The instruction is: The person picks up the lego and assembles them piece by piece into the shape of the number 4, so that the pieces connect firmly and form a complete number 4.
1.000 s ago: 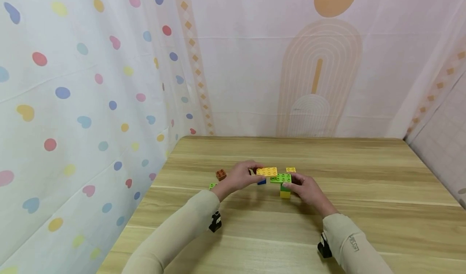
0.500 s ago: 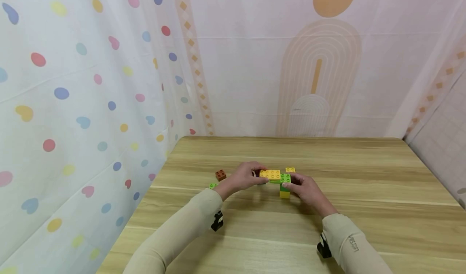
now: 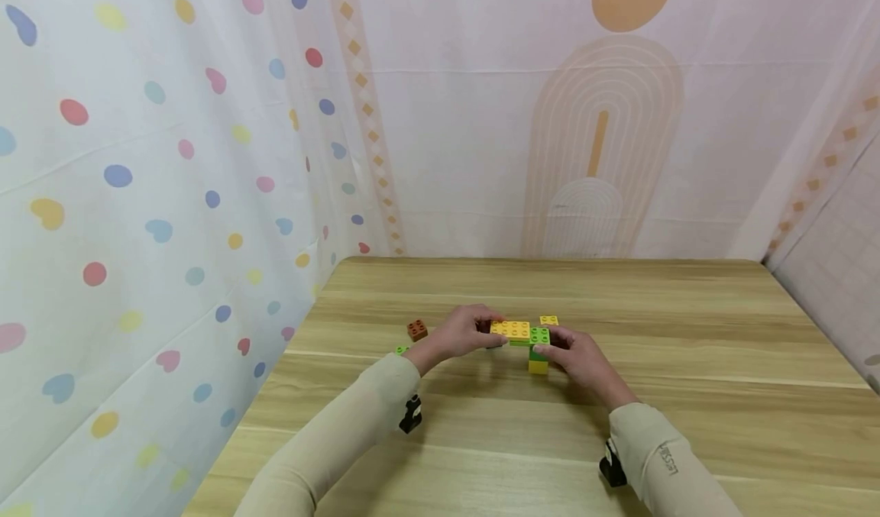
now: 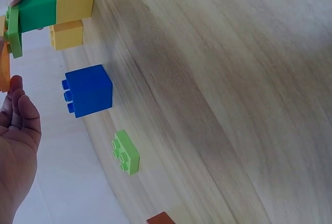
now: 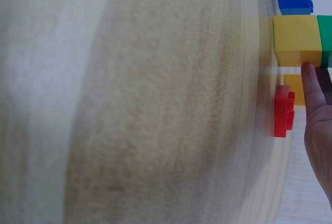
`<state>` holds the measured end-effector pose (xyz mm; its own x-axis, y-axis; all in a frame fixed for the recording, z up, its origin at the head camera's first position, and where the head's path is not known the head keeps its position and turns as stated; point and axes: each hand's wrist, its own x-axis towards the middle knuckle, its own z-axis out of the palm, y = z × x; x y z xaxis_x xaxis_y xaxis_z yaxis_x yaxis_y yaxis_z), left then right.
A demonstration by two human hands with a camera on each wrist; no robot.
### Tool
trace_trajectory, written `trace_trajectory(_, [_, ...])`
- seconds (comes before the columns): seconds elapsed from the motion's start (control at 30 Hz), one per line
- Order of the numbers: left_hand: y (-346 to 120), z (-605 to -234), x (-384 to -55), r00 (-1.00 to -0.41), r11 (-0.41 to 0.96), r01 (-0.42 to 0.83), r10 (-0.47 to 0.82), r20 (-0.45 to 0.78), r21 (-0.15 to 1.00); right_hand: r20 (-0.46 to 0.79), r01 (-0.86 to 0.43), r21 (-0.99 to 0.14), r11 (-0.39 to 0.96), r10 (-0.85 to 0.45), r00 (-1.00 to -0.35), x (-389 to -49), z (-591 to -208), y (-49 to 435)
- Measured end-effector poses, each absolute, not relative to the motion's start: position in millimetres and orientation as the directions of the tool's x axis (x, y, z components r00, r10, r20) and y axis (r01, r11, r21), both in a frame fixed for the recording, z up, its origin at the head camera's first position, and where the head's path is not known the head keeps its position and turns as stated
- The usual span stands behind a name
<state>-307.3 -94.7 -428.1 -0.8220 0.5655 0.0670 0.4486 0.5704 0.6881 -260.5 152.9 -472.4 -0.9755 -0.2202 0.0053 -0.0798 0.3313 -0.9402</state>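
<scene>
Two hands meet over a small block tower near the middle of a wooden desk. The left hand pinches the left end of a flat yellow plate, fingers curled around it. A second ago that plate hung to the left of the tower and clear of it, with a blue block showing beneath; now it sits on the green plate that tops the tower, overlapping its left part, and has not shifted in the last half second. It looks seated or nearly so, though the studs' fit cannot be made out. The right hand grips the tower from the right, fingers curled against the green plate and the green-and-yellow column below; the right wrist view shows one fingertip pressing the yellow base block.

From left to right on the desk: a small green block by the left wrist, nearest the left edge; a brown block just behind it; the blue block standing apart under the left hand; then the tower; a yellow block just behind it; and a red block close to the right hand, seen only from the right wrist.
</scene>
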Motion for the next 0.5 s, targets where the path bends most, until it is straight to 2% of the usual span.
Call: trace_trajectory(0.5, [-92.7, -428.7, -306.1, -0.838, 0.567, 0.409, 0.544, 0.048, 0.715, -0.003, -0.072, -0.942, 0.328, -0.222, -0.975, -260.3, -472.1, 153.0])
